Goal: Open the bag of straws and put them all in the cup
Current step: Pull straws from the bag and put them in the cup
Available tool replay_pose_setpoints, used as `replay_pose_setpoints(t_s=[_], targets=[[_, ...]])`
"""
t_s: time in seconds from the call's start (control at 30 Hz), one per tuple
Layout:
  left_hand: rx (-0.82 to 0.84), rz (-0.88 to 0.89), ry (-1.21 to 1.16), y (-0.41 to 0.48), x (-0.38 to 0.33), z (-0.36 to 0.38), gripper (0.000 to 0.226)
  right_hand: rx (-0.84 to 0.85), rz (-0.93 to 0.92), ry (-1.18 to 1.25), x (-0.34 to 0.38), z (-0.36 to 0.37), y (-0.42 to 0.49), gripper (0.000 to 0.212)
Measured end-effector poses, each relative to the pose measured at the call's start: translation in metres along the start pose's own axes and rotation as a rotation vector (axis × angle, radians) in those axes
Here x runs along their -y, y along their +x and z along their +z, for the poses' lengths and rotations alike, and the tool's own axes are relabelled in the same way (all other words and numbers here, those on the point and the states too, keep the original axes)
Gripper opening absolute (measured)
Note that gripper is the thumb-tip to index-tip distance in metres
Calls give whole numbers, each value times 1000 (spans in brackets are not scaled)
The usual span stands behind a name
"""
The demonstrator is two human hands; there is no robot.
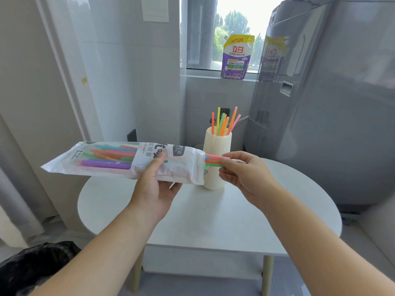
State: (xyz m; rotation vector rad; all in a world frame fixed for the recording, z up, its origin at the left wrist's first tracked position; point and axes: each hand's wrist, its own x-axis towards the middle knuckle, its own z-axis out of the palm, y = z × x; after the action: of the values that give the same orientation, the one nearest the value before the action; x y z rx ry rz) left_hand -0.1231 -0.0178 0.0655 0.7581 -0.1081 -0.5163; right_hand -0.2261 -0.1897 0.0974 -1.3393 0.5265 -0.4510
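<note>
My left hand [154, 184] grips the plastic bag of straws [111, 161] near its middle and holds it level above the table, open end to the right. Coloured straws show through the clear part. My right hand [241, 169] pinches the ends of a few straws [213, 161], pink and green, that stick out of the bag's open mouth. Just behind them stands the cream ribbed cup [215, 146], upright on the table, with several straws [224, 122] in orange, yellow, green and pink leaning inside it.
The cup stands on a small round white table [256, 210]. A grey washing machine [331, 103] rises at the right. A detergent pouch [237, 56] sits on the window sill. A black bin bag [34, 268] lies at the lower left.
</note>
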Motion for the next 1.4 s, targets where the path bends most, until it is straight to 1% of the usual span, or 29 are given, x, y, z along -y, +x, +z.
replay_pose_setpoints(t_s=[0.1, 0.2, 0.37, 0.43, 0.53, 0.67, 0.77, 0.8, 0.87, 0.97, 1.13, 1.3, 1.4], targets=[[-34, -5, -44, 0, -3, -1, 17, -44, 13, 9, 2, -7, 2, 16], [-65, -14, -75, 0, -3, -1, 15, -39, 35, 107, 1, -9, 3, 18], [-87, -28, -97, 0, -2, 2, 16, 0, 72, 226, -5, -4, 1, 43], [-87, -28, -103, -1, -3, 2, 16, 8, 79, 240, -7, -1, -1, 47], [-87, -22, -108, -1, -4, 2, 22, 4, 94, 270, -10, 4, -2, 50], [-78, -26, -108, -2, -5, 2, 23, 12, 151, 256, -19, 15, -5, 58], [-70, -24, -106, -4, -4, 4, 21, 83, 182, 199, -28, 26, -10, 76], [-66, -23, -106, -4, -4, 4, 20, 103, 181, 186, -29, 29, -10, 79], [-58, -26, -101, -5, -4, 6, 17, 107, 177, 195, -31, 35, -10, 73], [-58, -35, -91, -6, -2, 6, 16, 34, 159, 259, -29, 40, -5, 56], [-64, -43, -84, -6, -1, 7, 19, -59, 78, 349, -23, 41, -1, 39], [-77, -56, -91, -7, 1, 8, 17, -123, 68, 387, -18, 39, 1, 40], [-85, -60, -99, -7, 2, 7, 24, -147, 49, 402, -13, 35, 0, 38]])
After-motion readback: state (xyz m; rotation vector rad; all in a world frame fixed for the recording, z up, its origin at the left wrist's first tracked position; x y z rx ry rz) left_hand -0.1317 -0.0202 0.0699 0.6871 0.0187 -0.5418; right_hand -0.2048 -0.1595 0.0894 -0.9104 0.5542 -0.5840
